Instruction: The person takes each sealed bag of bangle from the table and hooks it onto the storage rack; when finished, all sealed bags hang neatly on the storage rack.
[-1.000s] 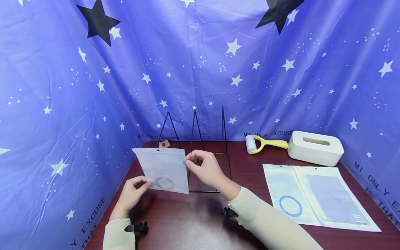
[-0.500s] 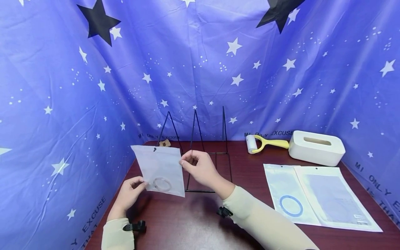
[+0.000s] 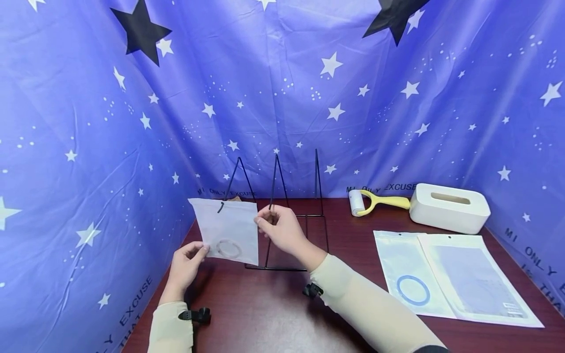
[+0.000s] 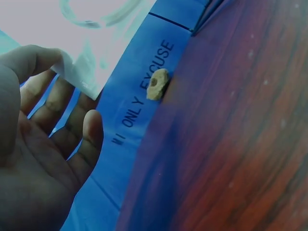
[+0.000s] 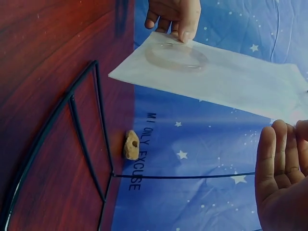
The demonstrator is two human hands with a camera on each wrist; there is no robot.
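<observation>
A white translucent pouch point(image 3: 231, 223) with a ring-shaped bangle point(image 3: 228, 248) inside hangs upright between both hands. My left hand point(image 3: 183, 267) pinches its lower left corner between thumb and index finger. The right hand point(image 3: 284, 230) pinches the pouch's right edge, near the top. Behind stands a black wire rack point(image 3: 327, 240) with pointed uprights. A short black prong point(image 3: 221, 207) shows in front of the pouch's top edge, at its hanging hole, and seems to pass through it. In the right wrist view the bangle point(image 5: 175, 57) shows through the pouch.
Two more flat pouches lie overlapping at the right, one with a blue ring point(image 3: 413, 290), the other with a clear window point(image 3: 474, 279). Behind them are a yellow-handled roller point(image 3: 379, 201) and a white tissue box point(image 3: 450, 208). A small tan piece point(image 4: 158, 84) sits near the curtain.
Both hands have raised the pouch slightly and moved it toward the rack. More of the black prong now sticks out at the pouch's hole. The small tan piece is now mostly covered.
</observation>
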